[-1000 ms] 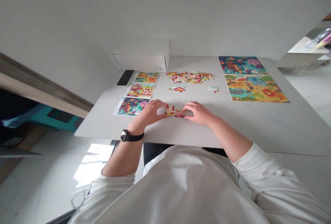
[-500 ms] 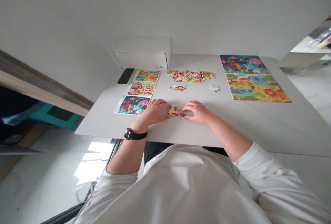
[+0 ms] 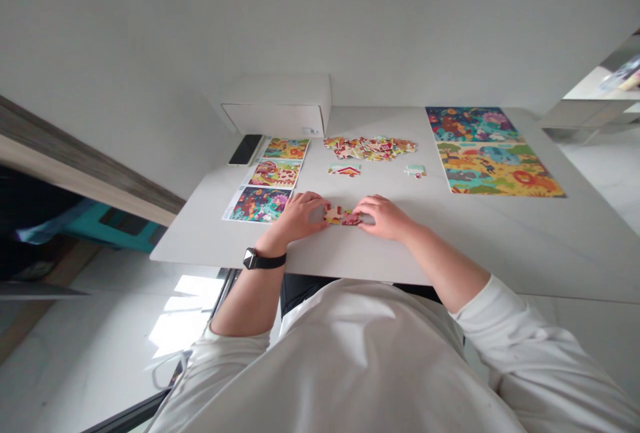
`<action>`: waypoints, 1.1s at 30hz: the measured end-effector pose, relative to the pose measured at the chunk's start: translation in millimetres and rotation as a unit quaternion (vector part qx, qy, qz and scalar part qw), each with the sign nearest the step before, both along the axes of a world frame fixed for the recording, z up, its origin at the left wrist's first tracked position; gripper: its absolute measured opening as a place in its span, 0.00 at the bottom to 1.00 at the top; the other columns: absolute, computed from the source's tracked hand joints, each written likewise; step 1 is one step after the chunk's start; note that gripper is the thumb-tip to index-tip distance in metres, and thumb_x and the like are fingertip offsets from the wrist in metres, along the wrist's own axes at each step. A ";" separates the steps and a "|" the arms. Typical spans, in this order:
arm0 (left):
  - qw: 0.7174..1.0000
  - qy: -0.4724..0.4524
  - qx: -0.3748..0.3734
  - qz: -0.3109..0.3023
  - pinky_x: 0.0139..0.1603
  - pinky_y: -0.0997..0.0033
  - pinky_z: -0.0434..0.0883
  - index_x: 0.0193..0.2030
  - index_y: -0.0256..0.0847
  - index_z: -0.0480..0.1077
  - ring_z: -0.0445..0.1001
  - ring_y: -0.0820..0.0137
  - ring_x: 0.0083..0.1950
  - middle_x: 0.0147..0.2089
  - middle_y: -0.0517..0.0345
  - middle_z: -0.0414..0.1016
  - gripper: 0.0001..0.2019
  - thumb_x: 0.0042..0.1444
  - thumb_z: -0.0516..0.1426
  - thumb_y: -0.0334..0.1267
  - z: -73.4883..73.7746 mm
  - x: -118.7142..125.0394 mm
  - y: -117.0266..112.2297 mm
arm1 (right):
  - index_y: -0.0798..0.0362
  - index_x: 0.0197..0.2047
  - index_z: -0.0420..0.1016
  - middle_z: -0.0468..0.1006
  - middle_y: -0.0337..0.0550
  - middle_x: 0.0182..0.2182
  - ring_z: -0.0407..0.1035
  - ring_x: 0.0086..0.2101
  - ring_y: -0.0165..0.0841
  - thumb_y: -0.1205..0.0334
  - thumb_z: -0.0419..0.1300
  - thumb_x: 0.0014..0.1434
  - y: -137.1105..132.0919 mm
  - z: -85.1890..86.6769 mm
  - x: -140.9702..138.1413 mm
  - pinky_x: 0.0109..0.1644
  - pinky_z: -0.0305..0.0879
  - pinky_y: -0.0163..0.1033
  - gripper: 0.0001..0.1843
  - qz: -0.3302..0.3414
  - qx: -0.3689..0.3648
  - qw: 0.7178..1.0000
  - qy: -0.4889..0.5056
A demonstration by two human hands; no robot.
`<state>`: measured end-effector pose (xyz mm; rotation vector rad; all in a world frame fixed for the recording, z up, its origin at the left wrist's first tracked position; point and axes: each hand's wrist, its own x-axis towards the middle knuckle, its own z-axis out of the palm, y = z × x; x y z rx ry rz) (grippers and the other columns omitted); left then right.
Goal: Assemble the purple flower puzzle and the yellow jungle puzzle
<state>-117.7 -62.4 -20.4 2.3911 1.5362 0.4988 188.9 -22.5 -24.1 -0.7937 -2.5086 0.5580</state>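
Note:
Two small jigsaw puzzle pieces lie side by side near the table's front edge. My left hand (image 3: 303, 215) grips the left puzzle piece (image 3: 333, 215), which is cream and yellow with brown spots, between thumb and fingers. From the other side, my right hand (image 3: 381, 216) pinches the pinkish right puzzle piece (image 3: 350, 218). The two touch or nearly touch; whether they are locked together I cannot tell. Just beyond lie a joined bit with a red roof (image 3: 345, 170) and a pale green piece (image 3: 415, 171). Farther back is a heap of loose puzzle pieces (image 3: 371, 148).
At the left lies a sheet with three printed pictures (image 3: 274, 172), beside a dark phone (image 3: 245, 149). A white box (image 3: 275, 118) stands behind them against the wall. Two finished-looking picture puzzles (image 3: 493, 160) lie at the right of the white table (image 3: 505, 240).
Both hands stay in almost the same place with the pieces between them. The view has shifted very slightly.

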 end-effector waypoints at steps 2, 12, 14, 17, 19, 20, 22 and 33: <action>1.000 -0.004 -0.001 0.003 0.72 0.47 0.68 0.68 0.49 0.76 0.73 0.52 0.66 0.66 0.47 0.75 0.28 0.60 0.65 0.41 0.3 -0.8 -0.2 | 0.46 0.51 0.85 0.85 0.48 0.49 0.78 0.50 0.45 0.67 0.70 0.62 0.0 1.3 1.8 0.61 0.71 0.51 0.14 -0.002 0.000 1.000 -0.006; 0.998 0.003 0.036 0.048 0.72 0.45 0.67 0.74 0.45 0.65 0.72 0.47 0.68 0.67 0.42 0.74 0.35 0.62 0.66 0.49 -3.0 11.2 -5.7 | 0.47 0.51 0.85 0.84 0.49 0.51 0.78 0.51 0.45 0.66 0.69 0.63 -0.2 2.2 4.7 0.60 0.71 0.51 0.14 -0.008 -0.009 1.000 -0.010; 0.998 0.009 0.039 0.052 0.71 0.46 0.68 0.72 0.43 0.67 0.74 0.48 0.66 0.65 0.42 0.76 0.31 0.63 0.64 0.46 -3.4 13.8 -5.0 | 0.47 0.51 0.85 0.84 0.49 0.51 0.78 0.51 0.45 0.66 0.69 0.63 0.0 2.5 4.9 0.60 0.71 0.51 0.14 -0.006 -0.010 1.000 -0.011; 0.999 -0.008 0.037 0.037 0.72 0.48 0.68 0.71 0.41 0.67 0.74 0.51 0.67 0.65 0.44 0.78 0.28 0.63 0.58 0.35 -2.6 13.5 -2.8 | 0.47 0.51 0.86 0.84 0.49 0.51 0.78 0.51 0.45 0.66 0.69 0.63 0.3 2.7 5.3 0.60 0.72 0.52 0.13 -0.006 -0.009 1.000 -0.011; 0.999 -0.021 0.036 0.024 0.74 0.50 0.68 0.72 0.41 0.66 0.74 0.53 0.69 0.68 0.44 0.77 0.31 0.61 0.56 0.31 -1.6 11.4 -1.5 | 0.47 0.51 0.85 0.85 0.49 0.50 0.78 0.50 0.45 0.67 0.70 0.63 0.4 2.6 5.4 0.60 0.72 0.51 0.14 -0.005 -0.007 1.000 -0.010; 0.999 -0.026 0.039 0.023 0.74 0.50 0.68 0.73 0.40 0.66 0.73 0.53 0.70 0.69 0.43 0.76 0.32 0.61 0.55 0.30 -1.1 10.2 -1.1 | 0.47 0.51 0.85 0.85 0.48 0.50 0.78 0.50 0.45 0.67 0.70 0.62 0.3 2.6 5.4 0.60 0.72 0.51 0.14 -0.004 -0.006 1.000 -0.009; 0.998 -0.031 0.044 0.031 0.75 0.48 0.68 0.73 0.39 0.66 0.73 0.52 0.71 0.70 0.41 0.75 0.32 0.60 0.57 0.32 -0.4 8.1 -0.6 | 0.47 0.52 0.85 0.84 0.48 0.50 0.78 0.51 0.45 0.68 0.70 0.62 0.0 3.1 5.4 0.61 0.72 0.51 0.14 -0.004 -0.005 1.000 -0.008; 0.997 -0.064 0.039 0.030 0.69 0.51 0.73 0.69 0.41 0.69 0.79 0.55 0.64 0.62 0.47 0.83 0.29 0.59 0.58 0.29 0.2 5.9 0.6 | 0.48 0.51 0.86 0.85 0.49 0.50 0.78 0.51 0.46 0.68 0.70 0.63 -1.7 6.7 4.7 0.61 0.72 0.52 0.14 -0.007 -0.012 1.000 -0.016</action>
